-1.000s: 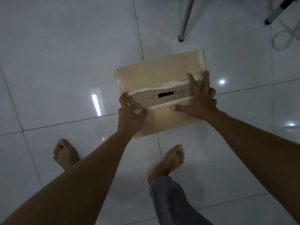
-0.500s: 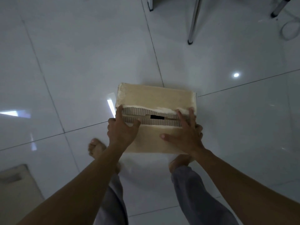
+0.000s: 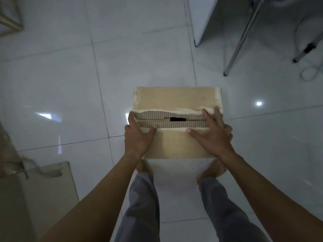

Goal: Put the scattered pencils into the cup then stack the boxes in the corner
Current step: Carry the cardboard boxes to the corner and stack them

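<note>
Box (image 3: 176,100), gripped at both sides by left hand (image 3: 138,137) and right hand (image 3: 213,137), is held above the floor (image 3: 52,84); a second box (image 3: 52,186) now looms larger at lower left, so stacking seems near.

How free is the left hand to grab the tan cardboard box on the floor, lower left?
Probably not yet: the left hand grips the beige cardboard box with the torn corrugated strip, shared with the right hand. The white tiled floor toward the tan cardboard box looks unobstructed.
</note>
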